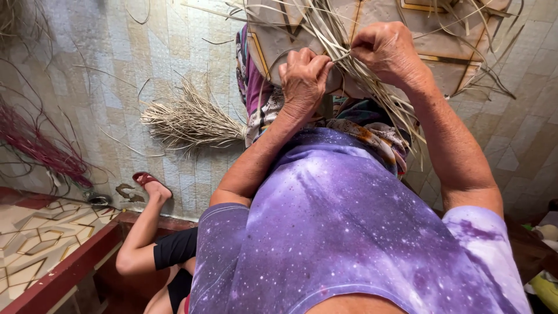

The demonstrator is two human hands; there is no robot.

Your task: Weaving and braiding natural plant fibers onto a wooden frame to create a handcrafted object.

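Observation:
My left hand (302, 81) and my right hand (386, 52) meet at the top middle of the head view, both closed on a bundle of dry straw strips (349, 75). The pale strips fan out above my fingers and trail down to the right past my right forearm. The bundle lies over a flat patterned board (442, 40) resting on my lap. My purple speckled shirt (343, 232) fills the lower middle, and a floral cloth (372, 125) covers my knees below the hands.
A loose tuft of dry straw (192, 119) lies on the tiled floor at left. Dark red strips (40, 145) lie at far left. Another person's leg (145, 232), foot in a red sandal (145, 177), stretches out by a red step edge (64, 270).

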